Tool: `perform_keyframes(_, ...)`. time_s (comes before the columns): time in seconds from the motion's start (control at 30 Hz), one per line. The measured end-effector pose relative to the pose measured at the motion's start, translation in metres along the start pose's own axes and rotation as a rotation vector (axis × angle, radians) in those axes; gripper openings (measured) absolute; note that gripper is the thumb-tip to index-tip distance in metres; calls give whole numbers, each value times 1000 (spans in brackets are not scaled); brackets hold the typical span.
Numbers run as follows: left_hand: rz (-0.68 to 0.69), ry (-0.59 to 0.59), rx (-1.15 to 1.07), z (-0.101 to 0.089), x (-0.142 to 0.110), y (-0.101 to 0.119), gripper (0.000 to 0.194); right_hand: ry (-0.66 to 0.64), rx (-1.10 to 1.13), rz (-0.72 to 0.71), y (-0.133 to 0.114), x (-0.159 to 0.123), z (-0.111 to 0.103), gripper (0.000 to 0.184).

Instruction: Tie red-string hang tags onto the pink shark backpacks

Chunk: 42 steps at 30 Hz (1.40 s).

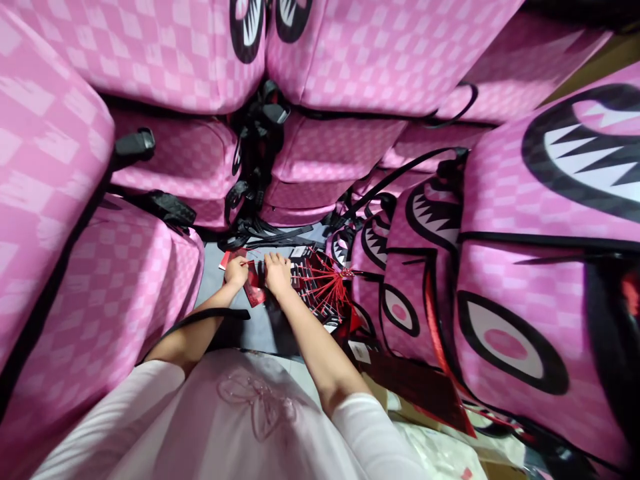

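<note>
My left hand [236, 271] is closed in a pinch, with a thin red string showing at its fingertips. A glossy red hang tag [255, 291] hangs or lies just right of it, and another red card [228, 257] shows behind the knuckles. Close by, my right hand [278, 273] rests on the grey work surface [213, 260] with fingers stretched forward. Right of it lies a fanned pile of black hang tags [305, 273], their red strings [333, 283] gathered into one bunch.
Pink checkered backpacks [135, 267] with black straps crowd in from the left. More backpacks [345, 60] are stacked at the back, and others with printed eyes and teeth [530, 280] stand at the right. Plastic wrapping [440, 453] lies at the lower right.
</note>
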<state>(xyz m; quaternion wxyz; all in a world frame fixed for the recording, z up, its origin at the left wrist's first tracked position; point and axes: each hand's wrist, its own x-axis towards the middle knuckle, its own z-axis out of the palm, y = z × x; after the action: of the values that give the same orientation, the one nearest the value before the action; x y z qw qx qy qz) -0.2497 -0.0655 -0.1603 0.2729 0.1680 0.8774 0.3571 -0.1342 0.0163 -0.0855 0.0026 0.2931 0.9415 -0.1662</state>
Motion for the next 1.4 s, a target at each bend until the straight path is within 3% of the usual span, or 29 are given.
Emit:
perform_keyframes(0.1, 15, 17, 19, -3, -3, 4, 24, -150, -92, 29, 6, 26, 25, 35)
perform_keyframes(0.2, 25, 64, 32, -9, -7, 9, 26, -210, -127, -20, 10, 26, 35, 32)
perform_keyframes(0.33, 152, 91, -6, -17, -17, 19, 31, -151, -3, 30, 0, 16, 38, 30)
perform_keyframes(0.43, 186, 125, -252, -20, -23, 22, 43, -96, 194, 63, -6, 9, 39, 29)
perform_keyframes(0.57, 129, -56, -514, -18, -24, 19, 39, 22, 486, 50, -1, 0, 39, 32)
perform_keyframes(0.63, 177, -141, -474, -15, -23, 19, 27, 58, 557, 25, 3, -2, 41, 32)
perform_keyframes(0.7, 244, -150, -386, -12, -23, 21, 17, 62, 583, 8, 5, -4, 41, 32)
perform_keyframes(0.83, 318, -132, -252, -14, -21, 32, 18, 191, 603, 88, 11, -19, 24, 25)
perform_keyframes(0.9, 279, -117, -117, -19, -16, 37, 20, 337, 614, 162, 20, -40, 4, 25)
perform_keyframes(1.0, 225, -110, 258, -26, -2, 43, 19, 570, 606, 350, 46, -84, -32, 24)
perform_keyframes(1.13, 484, -74, 499, -17, 19, 42, 24, 749, 508, 598, 92, -122, -58, 31)
perform_keyframes(1.23, 623, -126, 529, -4, 32, 36, 24, 695, 444, 597, 118, -114, -56, 43)
perform_keyframes(1.4, 598, -97, 395, 1, 44, 27, 28, 629, 522, 616, 133, -74, -45, 38)
